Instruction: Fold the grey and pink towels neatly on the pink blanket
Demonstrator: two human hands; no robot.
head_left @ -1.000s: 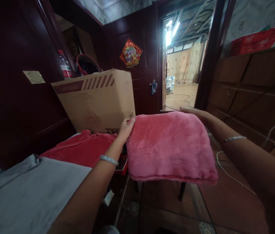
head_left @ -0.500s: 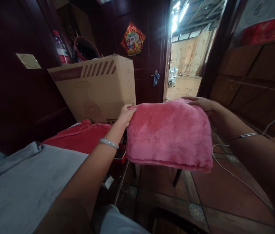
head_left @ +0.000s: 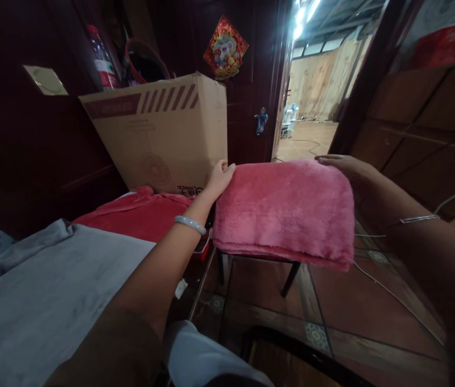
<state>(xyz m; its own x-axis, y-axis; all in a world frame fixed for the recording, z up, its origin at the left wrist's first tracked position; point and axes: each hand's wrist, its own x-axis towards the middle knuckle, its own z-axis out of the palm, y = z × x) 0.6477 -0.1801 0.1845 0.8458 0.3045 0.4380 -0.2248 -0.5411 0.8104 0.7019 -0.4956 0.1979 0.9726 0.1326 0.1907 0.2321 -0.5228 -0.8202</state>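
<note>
I see the left hand (head_left: 219,178) pinching the far left corner of a folded pink fluffy towel (head_left: 286,212), held in the air above the tiled floor (head_left: 332,312). The right hand (head_left: 346,167) grips its far right corner. A brown cardboard box (head_left: 163,134) stands behind, close to the left hand.

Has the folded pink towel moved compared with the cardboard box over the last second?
Yes, slightly. The pink towel, held by the left hand and right hand, has risen: its top edge was below the cardboard box bottom, and now overlaps its lower corner.
</note>
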